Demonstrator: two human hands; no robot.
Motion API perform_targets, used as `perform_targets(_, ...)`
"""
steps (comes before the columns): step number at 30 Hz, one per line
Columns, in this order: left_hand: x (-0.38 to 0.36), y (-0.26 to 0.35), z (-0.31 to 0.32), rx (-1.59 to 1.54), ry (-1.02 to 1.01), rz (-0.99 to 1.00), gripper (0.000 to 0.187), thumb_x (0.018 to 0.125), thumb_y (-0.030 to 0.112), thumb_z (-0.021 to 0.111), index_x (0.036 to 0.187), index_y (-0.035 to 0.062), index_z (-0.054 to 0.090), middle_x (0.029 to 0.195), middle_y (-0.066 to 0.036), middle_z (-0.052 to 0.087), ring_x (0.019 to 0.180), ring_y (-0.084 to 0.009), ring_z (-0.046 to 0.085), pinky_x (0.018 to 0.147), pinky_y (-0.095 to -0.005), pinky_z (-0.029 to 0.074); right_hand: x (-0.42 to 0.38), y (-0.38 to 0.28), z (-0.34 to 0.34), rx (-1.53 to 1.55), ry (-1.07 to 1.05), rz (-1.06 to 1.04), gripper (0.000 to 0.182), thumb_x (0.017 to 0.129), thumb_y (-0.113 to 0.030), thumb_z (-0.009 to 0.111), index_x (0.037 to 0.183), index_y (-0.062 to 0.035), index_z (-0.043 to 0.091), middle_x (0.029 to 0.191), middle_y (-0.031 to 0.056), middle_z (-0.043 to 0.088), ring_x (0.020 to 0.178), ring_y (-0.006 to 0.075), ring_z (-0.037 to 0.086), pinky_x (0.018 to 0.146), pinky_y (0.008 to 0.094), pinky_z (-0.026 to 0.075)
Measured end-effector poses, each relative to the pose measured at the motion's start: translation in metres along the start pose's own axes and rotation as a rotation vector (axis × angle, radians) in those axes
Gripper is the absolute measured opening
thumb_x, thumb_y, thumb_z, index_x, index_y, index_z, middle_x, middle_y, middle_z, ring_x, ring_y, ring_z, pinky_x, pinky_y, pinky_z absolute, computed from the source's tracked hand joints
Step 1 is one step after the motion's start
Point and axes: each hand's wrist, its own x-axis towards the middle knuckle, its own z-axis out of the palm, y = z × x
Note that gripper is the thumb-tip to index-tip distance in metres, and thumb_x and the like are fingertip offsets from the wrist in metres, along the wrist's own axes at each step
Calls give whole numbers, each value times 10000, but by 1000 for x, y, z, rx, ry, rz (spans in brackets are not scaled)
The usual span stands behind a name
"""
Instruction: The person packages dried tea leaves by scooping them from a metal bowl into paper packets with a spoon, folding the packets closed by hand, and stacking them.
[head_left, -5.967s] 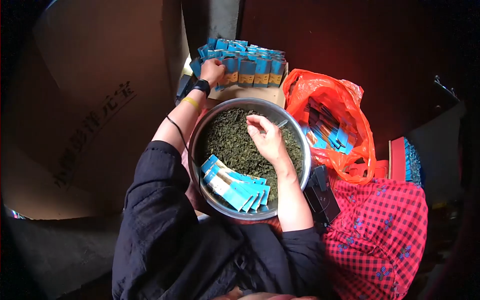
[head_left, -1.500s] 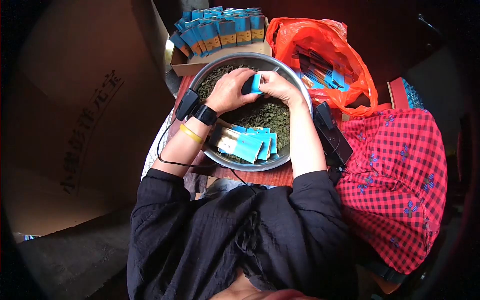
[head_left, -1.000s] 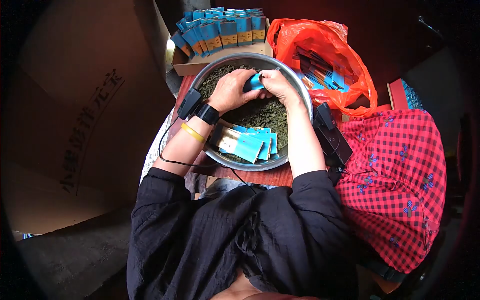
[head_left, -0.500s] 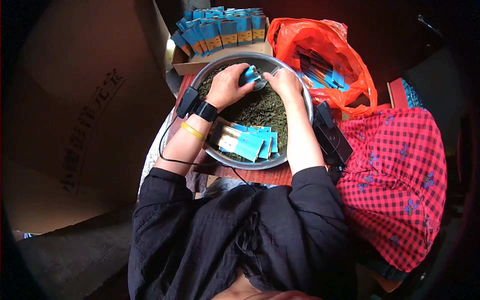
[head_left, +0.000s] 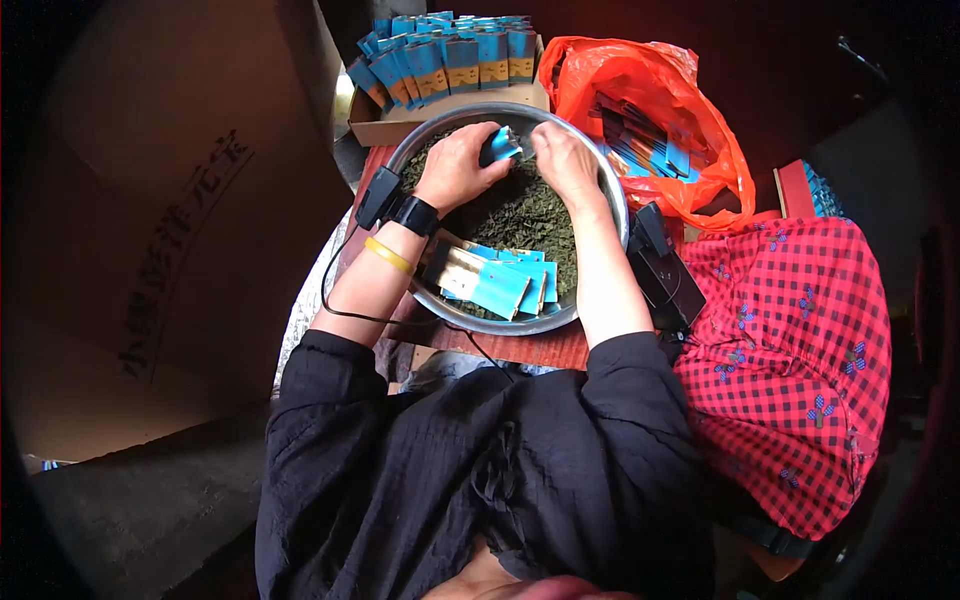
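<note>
On your left, blue-and-gold packets [head_left: 428,74] stood in a cardboard tray [head_left: 440,118]. Your left hand [head_left: 455,175] was clamped around a blue packet [head_left: 499,147] over the metal basin [head_left: 540,324], the packet's mouth facing right. Nearer you, loose packets [head_left: 490,285] lay fanned on dried green leaves [head_left: 520,218]. Your right hand [head_left: 568,165], at that mouth with the left a second earlier, had come apart; its fingers were blurred, so I couldn't tell what they held. That parting suggested the packet's opening was done. Farther right sat a red plastic bag [head_left: 722,180].
</note>
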Motion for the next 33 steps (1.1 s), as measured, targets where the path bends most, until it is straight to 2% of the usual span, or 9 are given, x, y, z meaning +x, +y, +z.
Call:
perform_targets(5,1,-4,1,-1,17,2,488,755,298,730,1156,48,607,1109,-166,655,1018,-338,631,865,-413,517,0,14,11,164,-308,137,213,920,-260,565,938,-66,651,796,128,688,791,282,679,747,394,514)
perform_targets(6,1,-4,1,3,10,-5,489,756,297,732,1158,49,606,1105,-165,656,1015,-338,632,864,-413,518,3,17,15,238,-286,153,216,936,-236,551,950,-40,642,753,83,680,732,189,666,696,345,514)
perform_targets(11,2,-5,2,7,12,-13,499,757,298,735,1169,53,599,1098,-167,657,1010,-341,633,867,-416,517,8,21,13,403,-213,271,214,955,-206,532,939,-19,635,713,65,654,653,146,626,606,306,494)
perform_targets(13,3,-2,-1,15,16,-8,505,758,299,734,1177,54,593,1093,-171,657,1007,-345,633,867,-419,516,13,27,8,409,-64,426,292,953,-293,494,965,-37,634,825,168,687,861,352,673,769,424,505)
perform_targets(15,3,-1,-2,16,-21,-47,535,766,298,752,1208,43,589,1147,-183,642,1057,-343,624,906,-412,506,16,24,3,419,189,331,313,965,-309,464,954,-36,616,880,213,671,862,405,650,733,461,497)
perform_targets(19,2,-2,1,37,-15,-53,565,756,316,756,1218,45,578,1152,-183,639,1057,-354,618,902,-419,506,12,-3,-12,418,311,229,264,963,-276,496,913,-40,604,836,200,665,797,407,648,680,466,497)
perform_targets(21,2,-1,1,29,-6,-58,561,755,307,756,1217,44,577,1146,-184,641,1051,-358,620,892,-421,510,8,-18,-8,249,392,-60,227,980,-229,519,908,-31,602,729,135,651,686,292,658,617,378,497)
perform_targets(25,3,-5,2,23,-9,-81,570,752,330,733,1215,42,567,1140,-180,640,1050,-355,615,892,-433,503,5,-36,-9,257,363,-356,132,940,-192,590,921,-65,618,808,136,655,761,330,654,651,401,504)
perform_targets(33,4,-1,-1,5,11,-109,557,755,304,762,1209,36,582,1131,-193,645,1047,-344,632,886,-411,513,7,-8,-17,34,241,18,244,970,-309,506,988,-86,603,866,194,666,841,403,636,716,486,488)
